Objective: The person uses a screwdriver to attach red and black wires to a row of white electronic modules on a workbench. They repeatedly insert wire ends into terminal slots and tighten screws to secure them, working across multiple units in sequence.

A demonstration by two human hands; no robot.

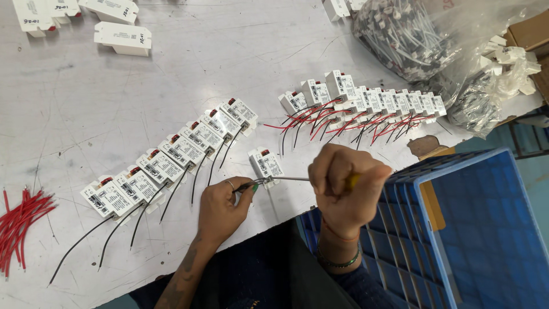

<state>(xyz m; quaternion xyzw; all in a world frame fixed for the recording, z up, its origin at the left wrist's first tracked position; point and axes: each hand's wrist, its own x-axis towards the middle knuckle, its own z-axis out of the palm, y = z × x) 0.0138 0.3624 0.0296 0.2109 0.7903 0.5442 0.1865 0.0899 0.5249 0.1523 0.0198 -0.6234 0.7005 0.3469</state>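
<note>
Left hand [220,207] with thin ring and green-painted thumbnail, dark tattoo along forearm, right hand [346,187] with red thread and green beaded bracelets at wrist, dark garment.

White driver modules [171,154] with red tabs trail black wires [120,226] across the scuffed grey table [114,91]; a second row [366,103] carries red and black leads. A loose bundle of red wires [20,223] lies beside them. The crate [457,229] is blue, and the screwdriver [320,179] has a yellow handle.
</note>
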